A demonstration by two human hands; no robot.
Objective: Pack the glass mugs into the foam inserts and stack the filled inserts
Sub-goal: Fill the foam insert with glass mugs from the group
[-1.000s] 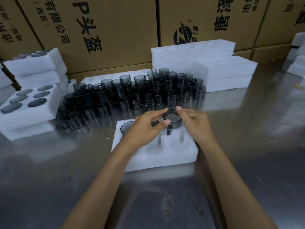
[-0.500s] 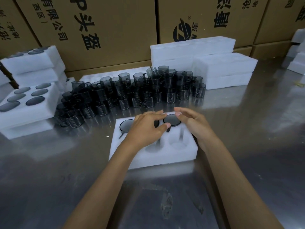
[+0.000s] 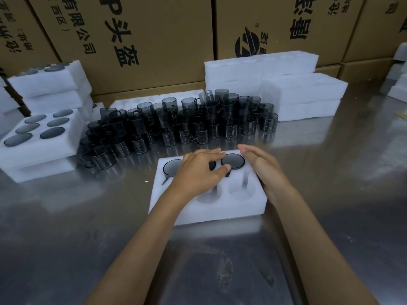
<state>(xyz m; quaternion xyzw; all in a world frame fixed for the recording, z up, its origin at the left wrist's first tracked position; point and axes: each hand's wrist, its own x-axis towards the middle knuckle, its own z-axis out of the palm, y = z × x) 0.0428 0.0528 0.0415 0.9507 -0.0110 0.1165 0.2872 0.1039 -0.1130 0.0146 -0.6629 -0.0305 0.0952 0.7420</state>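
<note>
A white foam insert (image 3: 220,208) lies on the steel table in front of me. Its far row holds dark glass mugs: one at the far right (image 3: 232,161), one at the far left (image 3: 171,167), and a middle one mostly hidden under my left hand (image 3: 198,170). That hand lies over the middle of the far row with fingers spread and the thumb beside the right mug's handle slot. My right hand (image 3: 262,166) rests with straight fingers on the insert's right edge. The near pockets (image 3: 239,190) show only foam.
Several loose dark glass mugs (image 3: 180,122) crowd the table behind the insert. Filled inserts (image 3: 39,137) are stacked at the left. Foam blocks (image 3: 304,95) are stacked at the back right, with more foam at the far right (image 3: 399,84). Cardboard boxes (image 3: 154,40) wall the back.
The mug that both hands held above the far right pocket has gone down into it. My right hand has let go and lies flat at the insert's edge.
</note>
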